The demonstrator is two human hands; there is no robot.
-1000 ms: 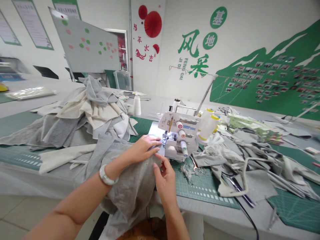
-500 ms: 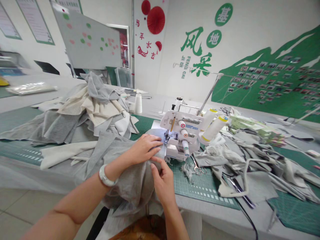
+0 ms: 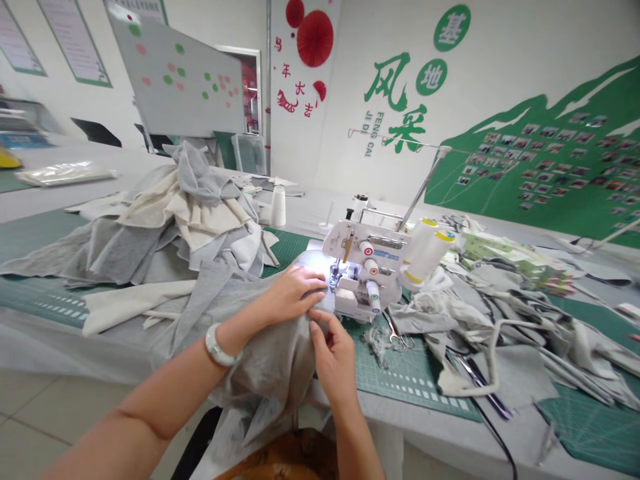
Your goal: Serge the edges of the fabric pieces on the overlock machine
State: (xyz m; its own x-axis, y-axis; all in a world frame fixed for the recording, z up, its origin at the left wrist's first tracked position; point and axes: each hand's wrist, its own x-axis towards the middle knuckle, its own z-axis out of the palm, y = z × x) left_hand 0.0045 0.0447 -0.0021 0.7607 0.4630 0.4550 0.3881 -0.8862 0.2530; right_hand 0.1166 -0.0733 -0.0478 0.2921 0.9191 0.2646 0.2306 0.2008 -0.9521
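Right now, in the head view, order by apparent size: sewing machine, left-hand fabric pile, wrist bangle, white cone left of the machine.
Fabric pile
Sewing machine
Bangle and white cone: too alike to rank; bangle nearer the camera.

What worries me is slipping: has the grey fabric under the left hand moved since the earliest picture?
Yes. Against the sewing machine, the grey fabric has moved forward and now shows beyond the left hand.
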